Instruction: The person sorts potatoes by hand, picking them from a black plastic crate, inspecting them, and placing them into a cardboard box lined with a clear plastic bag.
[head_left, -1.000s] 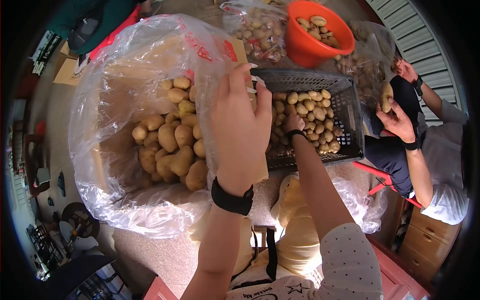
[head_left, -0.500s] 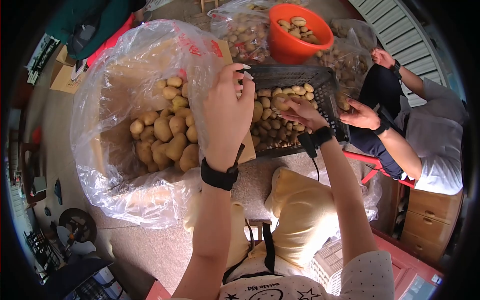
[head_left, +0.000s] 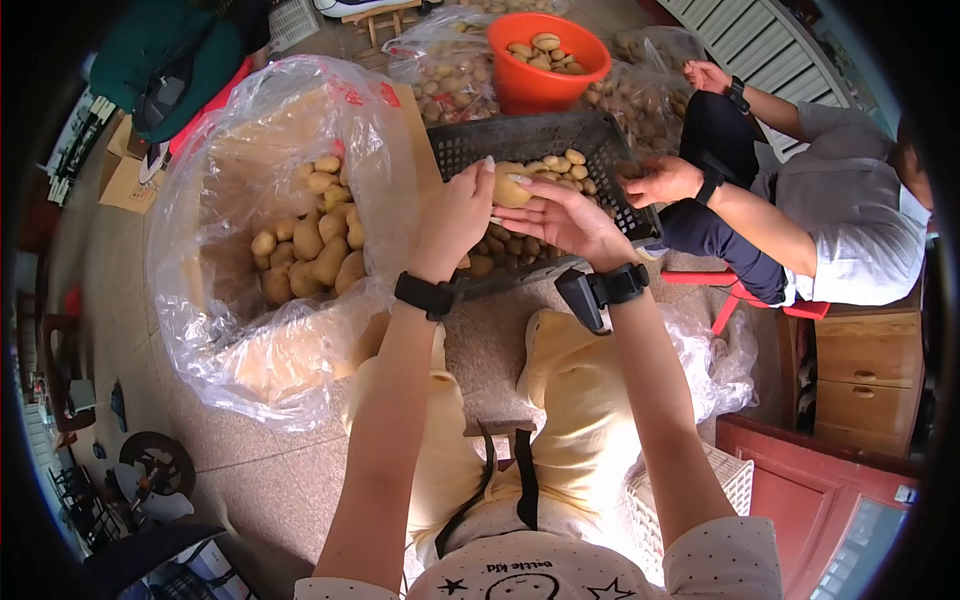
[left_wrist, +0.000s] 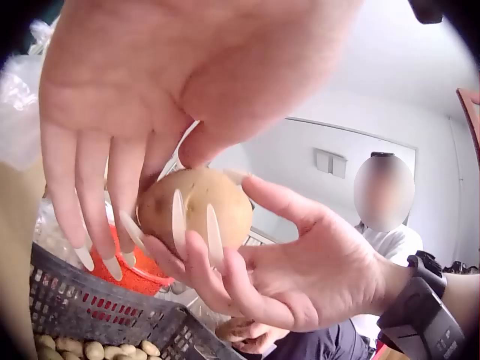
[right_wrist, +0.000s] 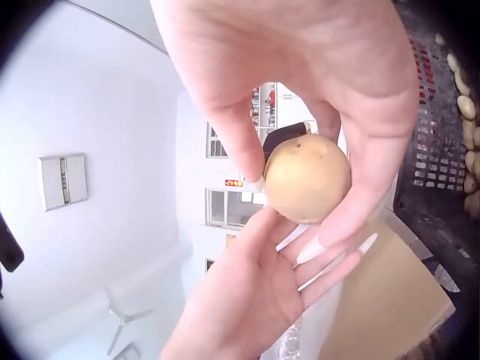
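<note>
In the head view a large potato (head_left: 511,186) is held above the black crate (head_left: 470,285). My right hand (head_left: 575,225) grips it from the right, with fingers and thumb curled round it in the right wrist view, where the potato (right_wrist: 307,178) looks pale and smooth. My left hand (head_left: 450,225) is on its left side. The left wrist view has the left hand's (left_wrist: 180,82) fingers mostly straight, its thumb at the top of the potato (left_wrist: 196,196). Small potatoes (head_left: 565,165) lie in the crate.
A plastic-lined box (head_left: 220,230) with larger potatoes stands on the left. Behind the crate are an orange bucket (head_left: 545,85) and bags of potatoes (head_left: 450,80). At right a seated person (head_left: 830,215) has one hand by the crate's edge.
My right hand has come up from inside the crate with the large potato and moved left to my left hand. The head view has shifted; the person's near hand no longer shows a potato clearly.
</note>
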